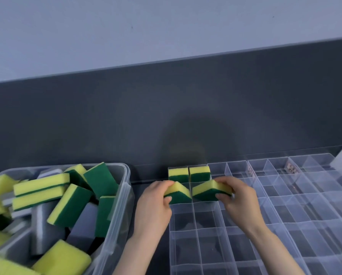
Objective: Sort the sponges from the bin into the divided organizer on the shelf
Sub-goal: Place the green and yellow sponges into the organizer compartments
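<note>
A clear plastic bin (pixel 126 187) at the lower left holds several yellow-and-green sponges (pixel 69 203) mixed with grey ones (pixel 45 231). A clear divided organizer (pixel 285 215) fills the lower right. Two yellow-green sponges (pixel 189 174) stand side by side in its far-left back compartments. My left hand (pixel 156 201) grips a yellow-green sponge (pixel 179 192) over the second-row leftmost compartment. My right hand (pixel 237 197) grips another yellow-green sponge (pixel 207 190) over the compartment beside it. Both held sponges are tilted.
The bin and organizer sit on a dark shelf (pixel 146 175) with a dark back panel (pixel 166 116) and a pale wall above. A narrow gap of shelf separates bin and organizer. Something small lies in a far-back compartment (pixel 291 169).
</note>
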Action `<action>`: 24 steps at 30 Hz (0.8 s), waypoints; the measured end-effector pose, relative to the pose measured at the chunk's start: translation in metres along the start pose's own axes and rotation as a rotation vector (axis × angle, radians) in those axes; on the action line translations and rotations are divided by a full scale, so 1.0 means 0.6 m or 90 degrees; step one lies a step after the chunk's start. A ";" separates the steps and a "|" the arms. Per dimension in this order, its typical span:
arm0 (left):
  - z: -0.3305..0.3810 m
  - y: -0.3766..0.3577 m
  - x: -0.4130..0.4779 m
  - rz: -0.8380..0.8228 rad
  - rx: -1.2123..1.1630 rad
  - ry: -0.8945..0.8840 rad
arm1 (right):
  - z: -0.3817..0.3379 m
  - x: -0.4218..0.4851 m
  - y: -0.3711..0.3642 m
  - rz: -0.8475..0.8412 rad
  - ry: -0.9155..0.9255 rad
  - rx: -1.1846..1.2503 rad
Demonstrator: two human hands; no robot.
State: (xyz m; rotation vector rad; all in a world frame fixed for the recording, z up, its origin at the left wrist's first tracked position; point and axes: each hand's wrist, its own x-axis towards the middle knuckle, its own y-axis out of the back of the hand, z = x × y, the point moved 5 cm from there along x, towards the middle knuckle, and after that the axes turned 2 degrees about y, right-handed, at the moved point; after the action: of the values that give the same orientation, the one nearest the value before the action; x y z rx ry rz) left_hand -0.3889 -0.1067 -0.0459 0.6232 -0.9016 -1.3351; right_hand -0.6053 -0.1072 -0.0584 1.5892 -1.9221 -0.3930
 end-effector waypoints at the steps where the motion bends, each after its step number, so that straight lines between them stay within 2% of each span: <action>1: 0.006 -0.002 0.006 -0.018 0.010 -0.016 | -0.004 0.008 -0.001 -0.028 0.013 -0.041; 6: 0.027 -0.012 0.039 -0.107 0.059 -0.051 | -0.031 0.046 -0.017 -0.177 0.067 -0.213; 12: 0.024 -0.040 0.061 -0.195 0.157 -0.022 | -0.048 0.067 -0.046 -0.284 0.082 -0.320; 24: 0.006 -0.059 0.046 -0.172 0.112 -0.037 | -0.020 0.040 -0.080 -0.284 0.075 -0.330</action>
State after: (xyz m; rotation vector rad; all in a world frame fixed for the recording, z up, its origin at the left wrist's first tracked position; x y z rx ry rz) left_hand -0.4116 -0.1390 -0.0676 0.8705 -1.0159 -1.5305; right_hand -0.5625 -0.1400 -0.0708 1.6183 -1.2274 -0.8801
